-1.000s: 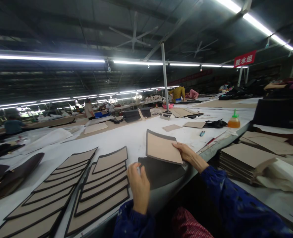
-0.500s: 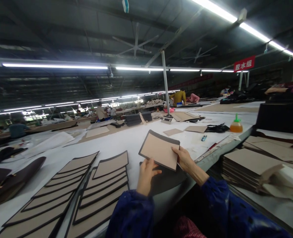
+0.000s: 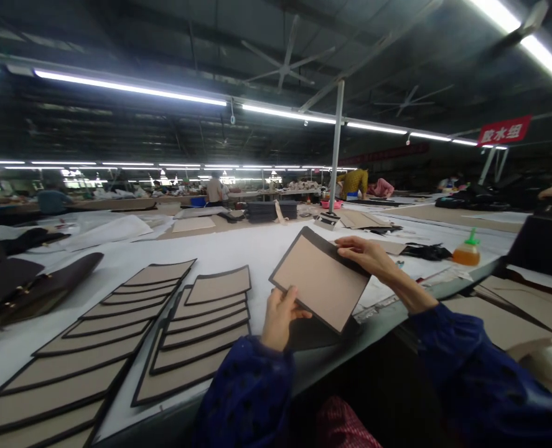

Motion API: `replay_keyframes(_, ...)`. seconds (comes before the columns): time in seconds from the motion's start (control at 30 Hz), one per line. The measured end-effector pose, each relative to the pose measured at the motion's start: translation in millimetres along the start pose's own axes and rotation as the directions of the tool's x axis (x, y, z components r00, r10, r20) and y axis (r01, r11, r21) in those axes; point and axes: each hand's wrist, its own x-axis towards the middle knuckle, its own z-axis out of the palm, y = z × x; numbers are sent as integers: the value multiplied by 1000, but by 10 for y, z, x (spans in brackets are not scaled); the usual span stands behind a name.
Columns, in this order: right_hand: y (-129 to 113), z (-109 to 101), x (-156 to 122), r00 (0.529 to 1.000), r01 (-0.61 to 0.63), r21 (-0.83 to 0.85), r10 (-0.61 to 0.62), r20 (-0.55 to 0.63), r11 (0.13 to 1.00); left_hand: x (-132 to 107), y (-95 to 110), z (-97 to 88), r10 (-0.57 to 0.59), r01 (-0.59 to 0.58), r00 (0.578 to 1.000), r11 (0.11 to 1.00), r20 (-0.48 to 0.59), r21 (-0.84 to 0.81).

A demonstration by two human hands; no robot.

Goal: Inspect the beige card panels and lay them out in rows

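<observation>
I hold a tan panel with a dark border (image 3: pixel 320 281) up off the white table (image 3: pixel 261 252), tilted toward me. My left hand (image 3: pixel 279 316) is closed on its near left edge, thumb on the face. My right hand (image 3: pixel 366 252) grips its far right corner with the fingers curled over the rim. A dark piece (image 3: pixel 310 333) lies on the table under the panel. To the left, two fanned rows of like panels (image 3: pixel 196 323) lie overlapping on the table.
An orange glue bottle with a green cap (image 3: pixel 467 252) stands at the right. A stack of tan boards (image 3: pixel 513 317) sits on a lower bench at the right. Dark bags (image 3: pixel 33 286) lie at the left. A metal post (image 3: pixel 335 155) rises mid-table; other people work far behind.
My left hand left the table and took the panel's near edge. Both hands raised and tilted the panel, and my right hand shifted to its far corner. My view swung left.
</observation>
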Motion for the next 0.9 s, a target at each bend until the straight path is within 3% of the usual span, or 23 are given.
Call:
replay_keyframes(0.1, -220, -139, 153, 958, -133, -61, 144, 246, 989, -20, 13, 2, 4, -4, 999, 1000, 50, 6)
replay_keyframes(0.2, -367, -189, 203, 787, -342, -64, 323, 525, 937, -29, 38, 2, -6, 6, 997, 1000, 77, -4)
replay_keyframes(0.27, -409, -213, 219, 699, -433, -76, 388, 601, 898, -28, 55, 1, -10, 12, 996, 1000, 94, -22)
replay_keyframes(0.33, -419, -232, 232, 662, -492, -62, 420, 621, 868, -26, 68, 0, -15, 20, 993, 999, 118, -44)
replay_keyframes(0.43, -408, -233, 231, 649, -545, -11, 431, 627, 838, -23, 73, -2, -22, 31, 991, 998, 135, -62)
replay_keyframes(0.6, -395, -157, 159, 696, -564, 32, 454, 556, 825, -9, 47, -12, -8, 13, 994, 999, 113, -44)
replay_keyframes(0.9, -218, -118, 118, 771, -457, -34, 415, 483, 889, -2, 53, 10, -25, 24, 999, 1000, 47, 16)
